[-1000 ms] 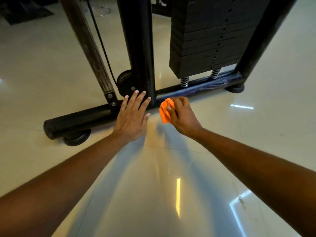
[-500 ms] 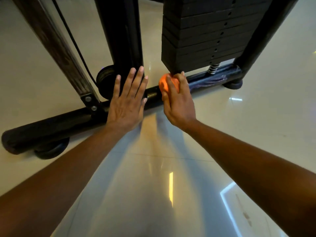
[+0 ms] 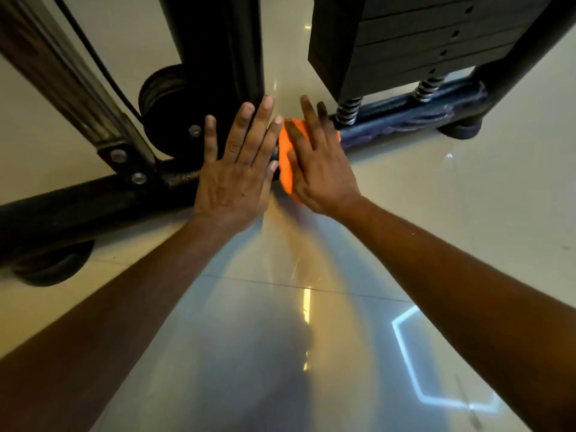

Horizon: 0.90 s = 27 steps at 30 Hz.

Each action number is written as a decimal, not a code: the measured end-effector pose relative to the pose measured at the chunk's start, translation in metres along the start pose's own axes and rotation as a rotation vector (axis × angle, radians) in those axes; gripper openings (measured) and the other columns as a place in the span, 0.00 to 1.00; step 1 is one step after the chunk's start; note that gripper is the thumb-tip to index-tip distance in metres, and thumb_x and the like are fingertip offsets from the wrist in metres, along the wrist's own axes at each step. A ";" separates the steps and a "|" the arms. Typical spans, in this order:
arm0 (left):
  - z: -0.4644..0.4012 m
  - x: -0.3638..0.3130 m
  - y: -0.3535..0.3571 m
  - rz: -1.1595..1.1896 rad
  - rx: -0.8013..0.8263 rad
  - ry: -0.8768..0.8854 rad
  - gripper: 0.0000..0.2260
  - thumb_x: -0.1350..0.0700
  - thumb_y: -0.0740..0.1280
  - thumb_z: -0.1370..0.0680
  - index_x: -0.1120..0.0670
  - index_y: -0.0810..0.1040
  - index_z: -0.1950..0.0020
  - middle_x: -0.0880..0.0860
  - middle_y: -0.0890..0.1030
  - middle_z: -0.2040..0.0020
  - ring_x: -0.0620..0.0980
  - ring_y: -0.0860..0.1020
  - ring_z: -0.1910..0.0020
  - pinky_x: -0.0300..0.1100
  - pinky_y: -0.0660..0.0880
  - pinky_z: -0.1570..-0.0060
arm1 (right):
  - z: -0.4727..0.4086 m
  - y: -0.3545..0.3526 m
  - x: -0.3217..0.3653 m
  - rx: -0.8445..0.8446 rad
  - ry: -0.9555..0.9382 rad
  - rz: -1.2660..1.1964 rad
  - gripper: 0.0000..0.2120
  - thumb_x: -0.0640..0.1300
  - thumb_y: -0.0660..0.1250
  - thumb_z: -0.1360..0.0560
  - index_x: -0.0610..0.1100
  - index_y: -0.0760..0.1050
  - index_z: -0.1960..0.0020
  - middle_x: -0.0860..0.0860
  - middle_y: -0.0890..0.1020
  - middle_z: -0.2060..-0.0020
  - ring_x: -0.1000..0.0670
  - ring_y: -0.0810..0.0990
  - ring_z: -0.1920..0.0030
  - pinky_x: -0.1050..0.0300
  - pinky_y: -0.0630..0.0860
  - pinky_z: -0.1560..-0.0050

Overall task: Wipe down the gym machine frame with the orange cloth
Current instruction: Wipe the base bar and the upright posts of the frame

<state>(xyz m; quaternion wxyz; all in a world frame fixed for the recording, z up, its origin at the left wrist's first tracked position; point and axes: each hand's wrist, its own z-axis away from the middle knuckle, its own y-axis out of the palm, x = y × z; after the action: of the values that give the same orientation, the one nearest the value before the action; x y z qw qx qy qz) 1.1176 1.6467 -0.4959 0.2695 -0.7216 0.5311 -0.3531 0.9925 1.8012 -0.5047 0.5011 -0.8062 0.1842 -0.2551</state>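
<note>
The black gym machine frame has a round base bar lying across the floor, with a dark upright post rising from it. My left hand lies flat with straight, spread fingers on the bar at the foot of that post. Just to its right, my right hand presses the orange cloth onto the base bar with straight fingers. Most of the cloth is hidden under the hand.
A black weight stack hangs over the bar on two springs. A pulley wheel and cable sit left of the post, beside a slanted strut. Rubber feet hold the bar off the glossy tiled floor.
The view has drawn closer to the frame. My right hand, which gripped the bunched cloth, has flattened it onto the base bar. My left hand slid up to the post's foot.
</note>
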 end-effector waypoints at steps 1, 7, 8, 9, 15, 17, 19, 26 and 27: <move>0.001 0.000 0.001 -0.001 -0.003 0.008 0.29 0.48 0.55 0.10 0.54 0.51 0.11 0.56 0.50 0.12 0.56 0.45 0.15 0.62 0.33 0.20 | -0.008 -0.005 0.000 -0.003 0.009 0.043 0.28 0.55 0.54 0.12 0.45 0.65 0.15 0.37 0.56 0.14 0.31 0.52 0.14 0.32 0.54 0.16; 0.009 0.011 0.004 -0.003 -0.037 0.058 0.29 0.50 0.58 0.10 0.54 0.53 0.11 0.55 0.52 0.12 0.56 0.49 0.15 0.61 0.36 0.18 | 0.006 -0.005 0.015 -0.064 0.072 0.046 0.29 0.53 0.57 0.15 0.41 0.67 0.17 0.41 0.71 0.20 0.36 0.64 0.19 0.38 0.62 0.19; 0.010 0.013 0.005 -0.014 -0.050 0.062 0.29 0.51 0.58 0.10 0.55 0.53 0.11 0.54 0.51 0.12 0.55 0.50 0.15 0.61 0.37 0.17 | 0.009 0.001 0.020 -0.069 0.073 -0.010 0.28 0.51 0.55 0.12 0.39 0.65 0.16 0.41 0.68 0.18 0.35 0.58 0.15 0.36 0.57 0.16; 0.010 0.014 0.005 -0.028 -0.064 0.061 0.29 0.52 0.59 0.10 0.55 0.53 0.11 0.53 0.50 0.12 0.55 0.49 0.14 0.61 0.38 0.17 | 0.008 0.007 0.025 -0.063 0.070 -0.049 0.27 0.49 0.54 0.11 0.38 0.63 0.16 0.42 0.66 0.16 0.34 0.52 0.13 0.34 0.53 0.15; 0.008 0.022 0.009 -0.098 -0.091 0.059 0.28 0.49 0.57 0.10 0.54 0.54 0.11 0.50 0.49 0.13 0.46 0.33 0.15 0.57 0.37 0.17 | -0.011 0.010 0.000 -0.037 -0.132 0.023 0.26 0.53 0.51 0.09 0.42 0.66 0.16 0.43 0.67 0.17 0.37 0.56 0.14 0.34 0.56 0.16; 0.008 0.022 0.013 -0.118 -0.099 0.060 0.29 0.48 0.57 0.10 0.54 0.54 0.11 0.49 0.48 0.13 0.46 0.31 0.15 0.57 0.36 0.17 | -0.008 0.004 -0.017 -0.076 -0.056 0.040 0.25 0.54 0.51 0.09 0.46 0.66 0.16 0.42 0.65 0.16 0.38 0.57 0.14 0.35 0.57 0.17; 0.006 0.021 0.016 -0.133 -0.102 0.061 0.29 0.47 0.57 0.10 0.54 0.54 0.11 0.50 0.48 0.13 0.47 0.30 0.16 0.57 0.34 0.17 | -0.003 0.008 -0.005 -0.146 0.054 0.026 0.24 0.52 0.54 0.10 0.45 0.68 0.17 0.41 0.67 0.17 0.35 0.59 0.16 0.35 0.57 0.17; 0.008 0.016 0.021 -0.118 -0.075 0.029 0.30 0.47 0.57 0.10 0.54 0.52 0.11 0.51 0.41 0.14 0.48 0.28 0.16 0.58 0.33 0.18 | -0.002 0.003 -0.024 -0.074 -0.146 0.081 0.26 0.54 0.55 0.10 0.45 0.66 0.16 0.42 0.66 0.17 0.37 0.59 0.15 0.35 0.57 0.17; 0.009 0.016 0.021 -0.117 -0.067 0.032 0.30 0.47 0.57 0.10 0.55 0.52 0.11 0.51 0.41 0.14 0.48 0.28 0.16 0.58 0.34 0.18 | -0.003 -0.001 -0.032 -0.073 -0.100 0.091 0.26 0.55 0.55 0.10 0.46 0.65 0.15 0.43 0.66 0.16 0.38 0.60 0.15 0.37 0.59 0.17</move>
<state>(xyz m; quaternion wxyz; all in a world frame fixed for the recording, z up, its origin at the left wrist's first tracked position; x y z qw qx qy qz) 1.1156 1.6254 -0.5137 0.2155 -0.7543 0.5037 -0.3617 0.9648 1.8171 -0.5100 0.4910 -0.8265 0.2044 -0.1846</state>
